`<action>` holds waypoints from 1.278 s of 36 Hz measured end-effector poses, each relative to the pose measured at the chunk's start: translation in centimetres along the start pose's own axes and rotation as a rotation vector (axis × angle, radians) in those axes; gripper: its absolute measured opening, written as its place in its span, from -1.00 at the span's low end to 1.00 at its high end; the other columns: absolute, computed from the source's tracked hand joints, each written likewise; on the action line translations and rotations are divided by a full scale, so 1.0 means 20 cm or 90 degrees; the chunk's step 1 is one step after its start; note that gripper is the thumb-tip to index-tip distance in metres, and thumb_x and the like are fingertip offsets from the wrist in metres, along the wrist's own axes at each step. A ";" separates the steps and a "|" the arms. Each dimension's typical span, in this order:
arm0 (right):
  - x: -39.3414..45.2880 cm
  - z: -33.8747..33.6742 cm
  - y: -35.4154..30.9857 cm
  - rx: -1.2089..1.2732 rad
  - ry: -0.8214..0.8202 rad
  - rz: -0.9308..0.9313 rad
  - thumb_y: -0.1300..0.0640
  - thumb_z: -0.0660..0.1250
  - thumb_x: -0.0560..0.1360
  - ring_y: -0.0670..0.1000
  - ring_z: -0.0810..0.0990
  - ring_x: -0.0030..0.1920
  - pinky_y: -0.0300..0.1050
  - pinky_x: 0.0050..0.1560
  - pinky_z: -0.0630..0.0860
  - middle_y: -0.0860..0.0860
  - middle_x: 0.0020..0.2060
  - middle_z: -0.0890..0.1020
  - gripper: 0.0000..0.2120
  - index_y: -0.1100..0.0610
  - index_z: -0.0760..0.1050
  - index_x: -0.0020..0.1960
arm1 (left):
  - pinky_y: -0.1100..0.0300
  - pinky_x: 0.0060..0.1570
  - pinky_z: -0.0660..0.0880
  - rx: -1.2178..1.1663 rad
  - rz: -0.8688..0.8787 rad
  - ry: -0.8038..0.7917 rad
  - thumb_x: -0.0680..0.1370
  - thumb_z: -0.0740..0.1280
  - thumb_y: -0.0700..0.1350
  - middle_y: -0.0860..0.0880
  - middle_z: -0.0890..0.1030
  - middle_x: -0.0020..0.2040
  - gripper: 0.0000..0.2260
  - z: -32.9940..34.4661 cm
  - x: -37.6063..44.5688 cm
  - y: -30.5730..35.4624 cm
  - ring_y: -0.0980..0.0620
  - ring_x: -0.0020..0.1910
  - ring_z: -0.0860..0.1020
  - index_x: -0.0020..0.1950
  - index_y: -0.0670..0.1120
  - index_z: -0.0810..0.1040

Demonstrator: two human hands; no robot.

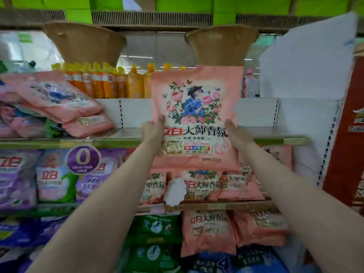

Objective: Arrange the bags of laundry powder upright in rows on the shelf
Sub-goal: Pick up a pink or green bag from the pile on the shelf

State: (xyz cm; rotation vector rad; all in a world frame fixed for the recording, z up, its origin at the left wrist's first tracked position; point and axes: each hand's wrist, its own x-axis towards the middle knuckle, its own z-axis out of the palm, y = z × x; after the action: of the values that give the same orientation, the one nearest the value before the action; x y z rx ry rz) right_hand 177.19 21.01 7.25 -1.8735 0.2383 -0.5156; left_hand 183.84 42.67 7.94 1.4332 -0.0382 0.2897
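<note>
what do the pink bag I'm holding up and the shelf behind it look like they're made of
Pink bag: probably thin plastic film with a glossy printed face; it wrinkles along its edges and catches light. Left hand and right hand grip its sides.
Shelf: apparently painted sheet metal, pale and smooth, with slotted uprights in its back panel; its green front edge looks like a plastic strip, but that's uncertain.

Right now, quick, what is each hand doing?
Left hand: holds the left edge of the pink laundry powder bag.
Right hand: holds the same bag's right edge.
</note>
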 end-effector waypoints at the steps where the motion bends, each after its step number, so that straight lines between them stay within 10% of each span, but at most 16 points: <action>1: 0.02 0.00 -0.01 -0.014 0.001 -0.006 -0.34 0.02 0.51 0.20 0.46 0.29 0.14 0.35 0.36 0.18 0.33 0.45 -0.24 0.28 0.36 0.37 | -0.16 0.06 0.56 0.010 0.007 -0.005 0.46 0.36 0.12 -0.22 0.63 0.01 -0.65 0.03 0.07 -0.01 -0.21 0.00 0.62 -0.08 -0.17 0.46; 16: 0.53 -0.20 0.19 -0.024 0.118 0.046 -0.32 -0.01 0.54 0.13 0.51 0.18 0.04 0.30 0.39 0.11 0.18 0.53 -0.27 0.29 0.40 0.30 | -0.09 0.04 0.57 0.000 0.008 -0.081 0.47 0.35 0.06 -0.19 0.63 0.00 -0.68 0.65 0.46 -0.08 -0.18 -0.03 0.62 0.02 -0.19 0.51; 22: 0.78 -0.41 0.30 0.074 0.072 0.047 -0.44 0.32 0.25 0.12 0.55 0.18 0.14 0.29 0.42 0.06 0.22 0.57 -0.12 0.16 0.41 0.33 | 0.01 -0.07 0.60 -0.057 0.007 -0.077 0.50 0.34 0.01 -0.18 0.63 -0.01 -0.72 0.95 0.54 -0.13 -0.14 -0.10 0.62 0.01 -0.21 0.51; 30: 1.08 -0.68 0.40 0.098 -0.043 0.012 0.30 0.43 0.39 0.03 0.63 -0.06 -0.08 -0.16 0.52 0.09 0.03 0.64 -0.58 0.18 0.46 0.23 | 0.06 -0.15 0.60 -0.128 -0.016 -0.065 0.54 0.32 0.00 -0.09 0.59 -0.17 -0.77 1.41 0.65 -0.19 -0.05 -0.22 0.59 -0.15 -0.15 0.45; 34: 1.24 -0.78 0.46 0.178 0.021 0.007 0.37 0.36 0.43 0.05 0.63 -0.12 0.04 -0.04 0.56 0.14 0.02 0.63 -0.68 0.20 0.44 0.15 | 0.01 -0.09 0.62 -0.153 -0.019 -0.092 0.54 0.33 -0.01 -0.11 0.63 -0.13 -0.80 1.60 0.70 -0.22 -0.08 -0.17 0.63 -0.21 -0.09 0.46; 39: 1.45 -0.89 0.46 0.175 0.129 -0.037 0.40 0.33 0.46 -0.07 0.57 -0.23 -0.28 -0.32 0.57 0.01 -0.17 0.59 -0.66 0.21 0.41 0.20 | -0.04 0.00 0.60 -0.169 -0.016 -0.113 0.55 0.31 0.01 -0.14 0.62 -0.06 -0.79 1.79 0.77 -0.25 -0.12 -0.08 0.63 -0.08 -0.14 0.48; 46: 1.74 -0.98 0.58 0.141 0.177 -0.062 0.33 0.38 0.44 0.11 0.56 0.05 0.05 0.10 0.53 0.13 0.11 0.55 -0.66 0.16 0.35 0.14 | 0.17 -0.28 0.53 -0.011 -0.119 -0.255 0.64 0.13 0.00 0.00 0.56 -0.40 -0.77 1.96 0.89 -0.19 0.07 -0.42 0.51 -0.05 -0.13 0.43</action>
State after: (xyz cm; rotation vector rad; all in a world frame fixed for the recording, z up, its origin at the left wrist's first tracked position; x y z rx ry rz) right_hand 199.90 -13.62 10.13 -1.6017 0.2629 -0.8381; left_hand 207.55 6.95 13.43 1.4479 -0.2304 -0.1540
